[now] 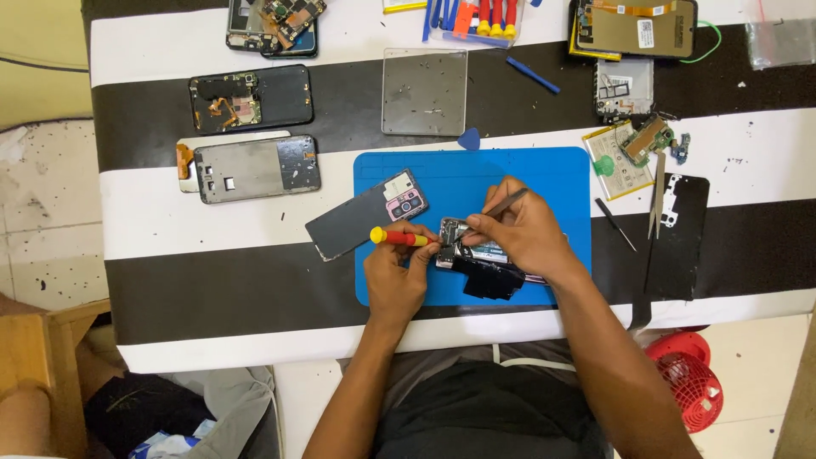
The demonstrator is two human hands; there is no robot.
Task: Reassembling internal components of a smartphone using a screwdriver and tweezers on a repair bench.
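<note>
On the blue work mat (544, 174), the left hand (398, 276) is closed around a red-and-yellow screwdriver (399, 238), its tip at the opened phone (476, 255). The right hand (527, 234) pinches metal tweezers (503, 204) over the same phone, which lies between both hands. A detached back cover (361, 214) rests just beyond the left hand. The phone's innards look like circuit board, though the fingers hide much.

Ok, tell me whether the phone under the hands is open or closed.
Open: the phone shows bare internals, and its back cover lies apart on the blue mat.
</note>
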